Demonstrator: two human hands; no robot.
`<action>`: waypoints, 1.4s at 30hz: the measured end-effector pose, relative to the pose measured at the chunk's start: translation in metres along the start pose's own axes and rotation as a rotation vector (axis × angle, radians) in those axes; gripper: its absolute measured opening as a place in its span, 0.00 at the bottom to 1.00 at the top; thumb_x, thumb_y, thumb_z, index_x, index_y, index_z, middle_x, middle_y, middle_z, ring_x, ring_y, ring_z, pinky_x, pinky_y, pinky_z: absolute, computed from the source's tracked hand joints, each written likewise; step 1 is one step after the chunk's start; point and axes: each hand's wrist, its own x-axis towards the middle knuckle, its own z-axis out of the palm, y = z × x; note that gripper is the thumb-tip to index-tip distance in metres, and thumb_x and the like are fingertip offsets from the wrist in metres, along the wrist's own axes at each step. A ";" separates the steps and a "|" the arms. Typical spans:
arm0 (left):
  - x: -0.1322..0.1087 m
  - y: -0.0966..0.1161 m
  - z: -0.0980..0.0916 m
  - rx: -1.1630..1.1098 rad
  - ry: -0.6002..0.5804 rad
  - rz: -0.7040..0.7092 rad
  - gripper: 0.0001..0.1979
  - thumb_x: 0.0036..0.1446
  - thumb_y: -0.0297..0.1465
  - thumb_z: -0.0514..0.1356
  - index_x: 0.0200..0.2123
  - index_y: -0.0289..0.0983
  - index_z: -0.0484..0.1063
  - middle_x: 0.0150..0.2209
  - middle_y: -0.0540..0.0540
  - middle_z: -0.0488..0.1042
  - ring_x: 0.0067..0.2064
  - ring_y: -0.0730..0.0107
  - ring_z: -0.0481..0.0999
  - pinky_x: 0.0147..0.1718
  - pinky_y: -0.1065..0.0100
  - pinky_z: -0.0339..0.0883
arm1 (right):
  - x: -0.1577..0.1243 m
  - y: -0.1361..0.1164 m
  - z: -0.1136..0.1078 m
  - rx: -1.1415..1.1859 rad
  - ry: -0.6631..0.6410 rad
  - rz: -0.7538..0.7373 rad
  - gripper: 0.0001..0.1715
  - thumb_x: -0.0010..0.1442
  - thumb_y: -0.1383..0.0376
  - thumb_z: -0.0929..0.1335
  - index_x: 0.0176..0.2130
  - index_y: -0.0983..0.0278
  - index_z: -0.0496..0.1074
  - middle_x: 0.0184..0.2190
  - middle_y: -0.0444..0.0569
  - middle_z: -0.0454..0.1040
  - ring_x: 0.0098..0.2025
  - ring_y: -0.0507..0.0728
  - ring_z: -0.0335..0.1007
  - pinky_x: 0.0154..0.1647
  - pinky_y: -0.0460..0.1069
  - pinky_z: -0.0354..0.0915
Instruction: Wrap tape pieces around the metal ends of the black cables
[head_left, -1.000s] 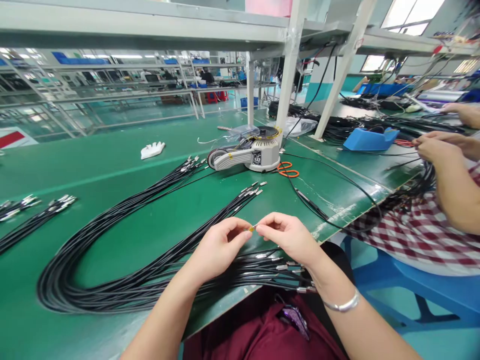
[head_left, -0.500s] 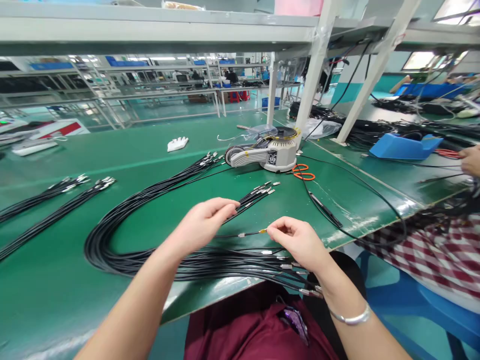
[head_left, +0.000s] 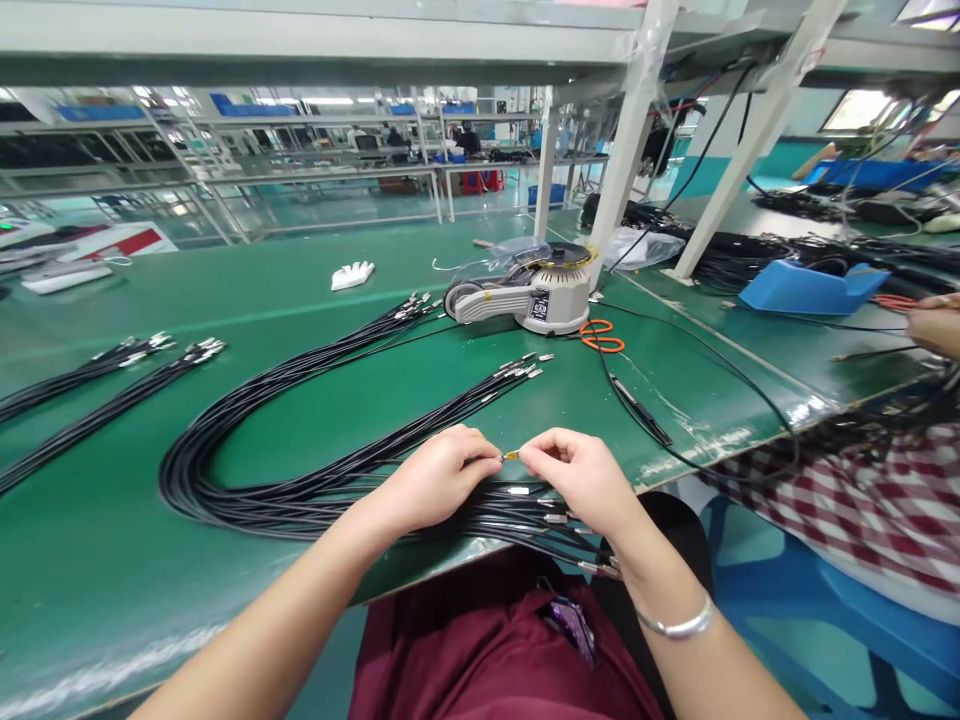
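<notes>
My left hand (head_left: 446,474) is closed in a pinch on the end of a black cable, close to its tip. Facing it, my right hand (head_left: 574,470) pinches the same cable end, where a small piece of yellow tape (head_left: 511,456) shows between the two sets of fingertips. Under and beside my hands lies a thick bundle of black cables (head_left: 202,455), bent in a U on the green table. Metal connectors (head_left: 555,518) at their ends point right, below my right hand. Other cable ends (head_left: 525,368) from the bundle lie beyond my hands.
A round tape dispenser (head_left: 551,300) stands at the back, orange-handled scissors (head_left: 602,337) beside it. A black pen-like tool (head_left: 641,410), white glove (head_left: 352,276) and further cables (head_left: 135,385) lie on the table (head_left: 262,270). At right are a blue bin (head_left: 814,288) and a co-worker's hand (head_left: 935,326).
My left hand has come down and right, from above the cables to pinching the cable beside the yellow tape. My right hand stays at the cable's end. The view has shifted slightly.
</notes>
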 end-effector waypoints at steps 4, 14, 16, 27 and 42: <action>0.006 0.005 -0.001 -0.065 -0.027 -0.049 0.10 0.58 0.31 0.54 0.32 0.38 0.76 0.33 0.50 0.77 0.37 0.70 0.73 0.39 0.71 0.63 | 0.000 0.001 0.000 -0.003 0.014 0.015 0.11 0.50 0.59 0.69 0.26 0.66 0.73 0.24 0.46 0.73 0.28 0.53 0.67 0.31 0.47 0.63; 0.010 0.005 0.001 -0.111 -0.098 -0.172 0.13 0.58 0.35 0.53 0.32 0.36 0.75 0.31 0.49 0.76 0.34 0.70 0.72 0.34 0.71 0.62 | 0.000 0.005 0.002 0.004 0.028 0.021 0.12 0.51 0.59 0.69 0.28 0.66 0.74 0.25 0.47 0.74 0.28 0.53 0.68 0.32 0.47 0.64; 0.012 0.006 0.002 -0.044 -0.084 -0.131 0.12 0.58 0.33 0.53 0.33 0.36 0.75 0.33 0.48 0.76 0.35 0.69 0.72 0.36 0.71 0.62 | 0.000 0.006 0.002 0.005 0.027 0.020 0.12 0.51 0.59 0.69 0.28 0.66 0.74 0.25 0.47 0.74 0.29 0.53 0.68 0.32 0.47 0.64; 0.016 0.007 -0.003 0.237 -0.133 0.123 0.13 0.62 0.30 0.51 0.32 0.36 0.74 0.30 0.48 0.73 0.35 0.70 0.69 0.37 0.71 0.60 | 0.004 0.005 -0.002 0.026 -0.005 0.074 0.10 0.49 0.61 0.69 0.25 0.67 0.72 0.21 0.45 0.72 0.26 0.52 0.66 0.31 0.48 0.63; 0.013 0.003 -0.009 -0.247 -0.250 -0.140 0.12 0.56 0.36 0.53 0.29 0.36 0.72 0.29 0.51 0.74 0.33 0.71 0.70 0.35 0.72 0.62 | -0.001 -0.002 0.008 0.058 0.052 0.045 0.10 0.49 0.61 0.69 0.26 0.67 0.73 0.22 0.47 0.74 0.26 0.53 0.68 0.31 0.48 0.64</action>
